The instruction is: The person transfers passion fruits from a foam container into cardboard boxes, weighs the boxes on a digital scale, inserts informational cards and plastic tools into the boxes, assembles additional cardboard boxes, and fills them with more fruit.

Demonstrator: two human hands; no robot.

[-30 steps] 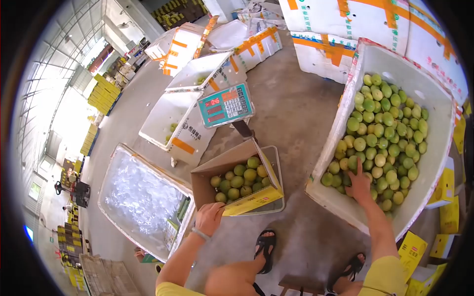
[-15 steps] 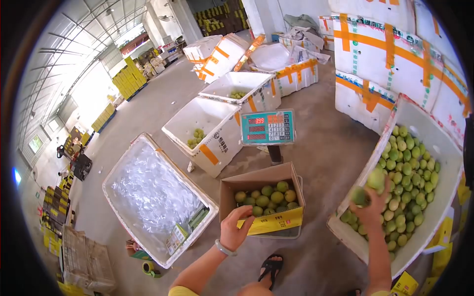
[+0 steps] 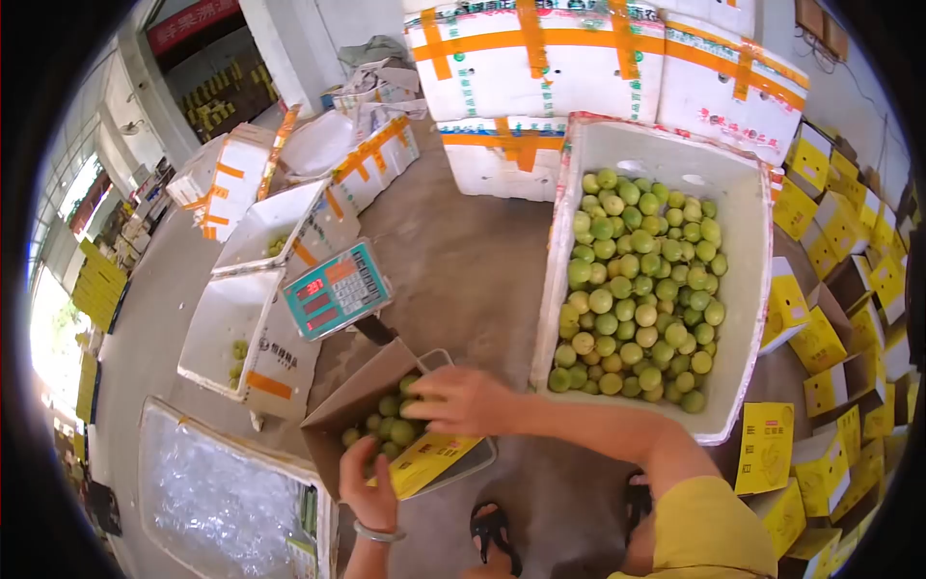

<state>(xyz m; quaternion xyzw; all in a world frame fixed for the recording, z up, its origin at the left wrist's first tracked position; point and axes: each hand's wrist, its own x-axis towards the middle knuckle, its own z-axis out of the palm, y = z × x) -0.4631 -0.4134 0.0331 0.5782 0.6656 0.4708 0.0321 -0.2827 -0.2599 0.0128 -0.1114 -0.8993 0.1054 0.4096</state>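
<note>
We see the right hand (image 3: 461, 400) over passion fruits (image 3: 390, 406) inside a yellow-printed carton (image 3: 424, 466), and the left hand (image 3: 370, 494), fingers bent, at its near edge; we cannot tell whether either grips anything. The carton stands on a platform scale (image 3: 338, 289), beside the fruit-filled foam crate (image 3: 751, 328).
</note>
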